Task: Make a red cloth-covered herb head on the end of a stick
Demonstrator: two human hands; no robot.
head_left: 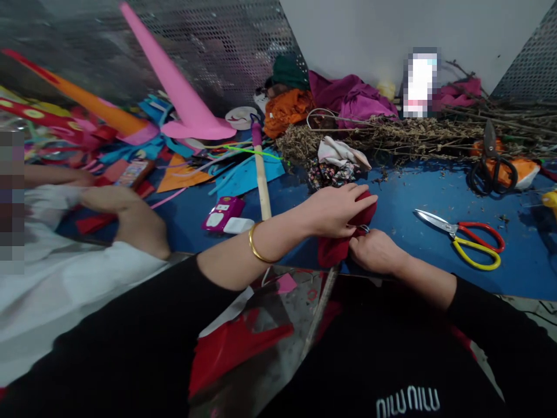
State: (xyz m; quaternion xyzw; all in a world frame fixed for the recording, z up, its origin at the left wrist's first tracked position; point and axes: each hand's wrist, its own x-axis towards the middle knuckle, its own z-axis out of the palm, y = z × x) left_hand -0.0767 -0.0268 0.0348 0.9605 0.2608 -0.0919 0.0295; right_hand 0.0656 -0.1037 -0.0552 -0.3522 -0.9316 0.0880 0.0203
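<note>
My left hand (337, 212), with a gold bangle at the wrist, is closed over a dark red cloth (333, 251) at the table's front edge, its fingers bent across the bunched top. My right hand (376, 251) is a closed fist against the cloth's right side. At its thumb a thin, pale loop of wire or cord (362, 228) shows; most of it is hidden by the fingers. Below the cloth a thin stick (322, 307) slants down; whether the two are joined I cannot tell. Scissors with red and yellow handles (476, 238) lie to the right.
Black scissors (491, 168) stand farther back beside dried twigs (404, 136). Behind my left arm are a purple-topped stick (261, 174), a purple box (223, 215) and a pink cone (174, 87). A person in white (100, 278) sits close on the left.
</note>
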